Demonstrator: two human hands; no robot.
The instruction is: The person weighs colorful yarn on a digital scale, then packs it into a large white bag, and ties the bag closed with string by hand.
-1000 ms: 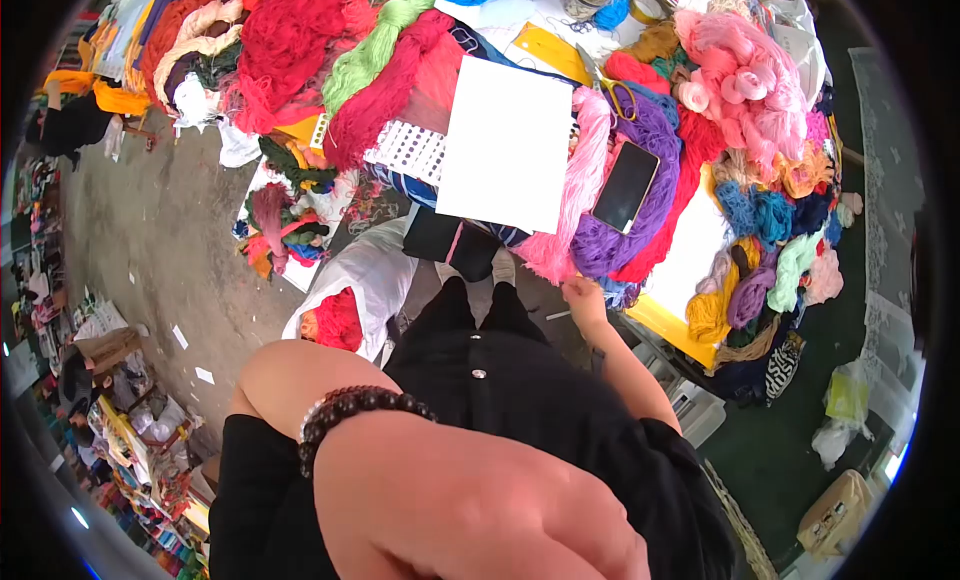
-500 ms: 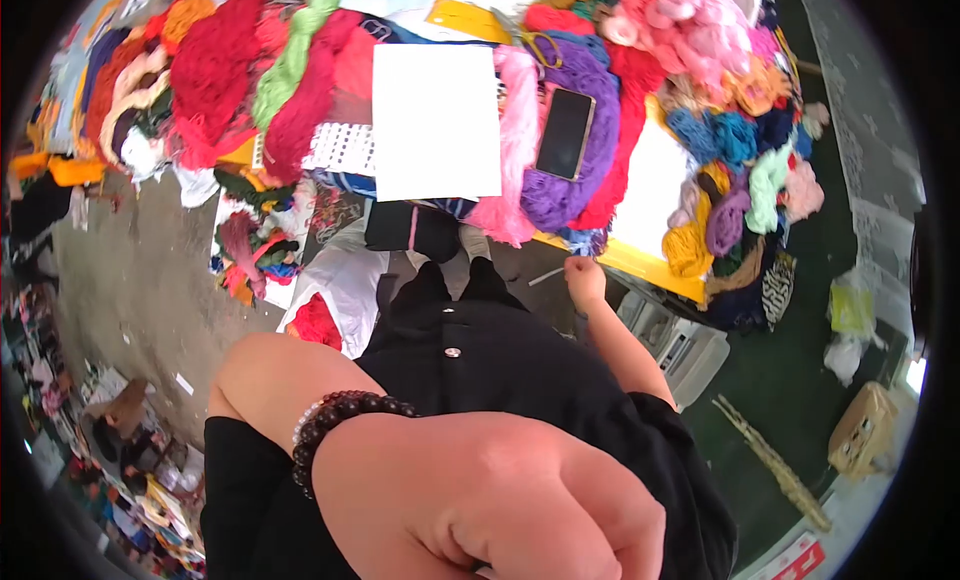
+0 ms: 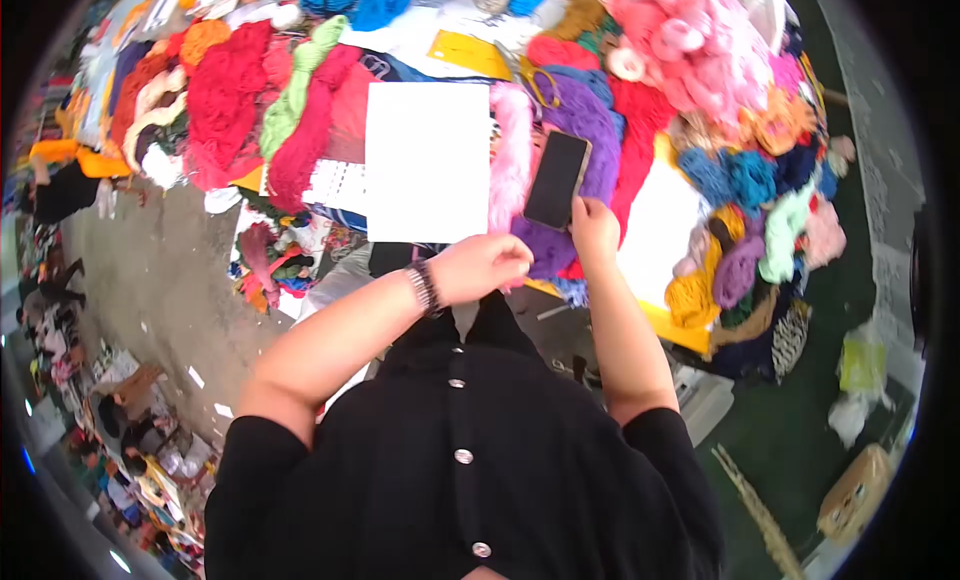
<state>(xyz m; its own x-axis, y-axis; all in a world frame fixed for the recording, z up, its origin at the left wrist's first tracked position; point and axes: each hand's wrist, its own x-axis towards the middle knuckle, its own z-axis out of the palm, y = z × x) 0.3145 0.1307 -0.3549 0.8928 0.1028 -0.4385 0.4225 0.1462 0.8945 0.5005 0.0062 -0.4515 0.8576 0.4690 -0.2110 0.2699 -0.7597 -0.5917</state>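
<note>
My left hand [image 3: 482, 267], with a dark beaded bracelet [image 3: 423, 286] at its wrist, hovers by the lower edge of a blank white sheet [image 3: 428, 165]. Its fingers are curled in, and I see nothing held in them. To the right, my right hand [image 3: 597, 228] is closed at the lower right edge of a black smartphone [image 3: 557, 180]; its fingertips are partly hidden. Beneath the phone lies a purple yarn hank [image 3: 597, 163]. A fluffy pink hank [image 3: 512, 140] runs between the sheet and the phone.
Yellow-handled scissors [image 3: 541, 82] lie behind the phone. Red yarn [image 3: 228, 105], a light green hank [image 3: 300, 80] and a pink yarn pile [image 3: 690, 40] cover much of the table. Small coloured hanks [image 3: 735, 250] sit at the right. A plastic bin [image 3: 705, 400] stands below.
My left hand has swung from close under the camera forward to the sheet's lower edge. My right hand has moved up from the table's front edge to the smartphone. The view has shifted.
</note>
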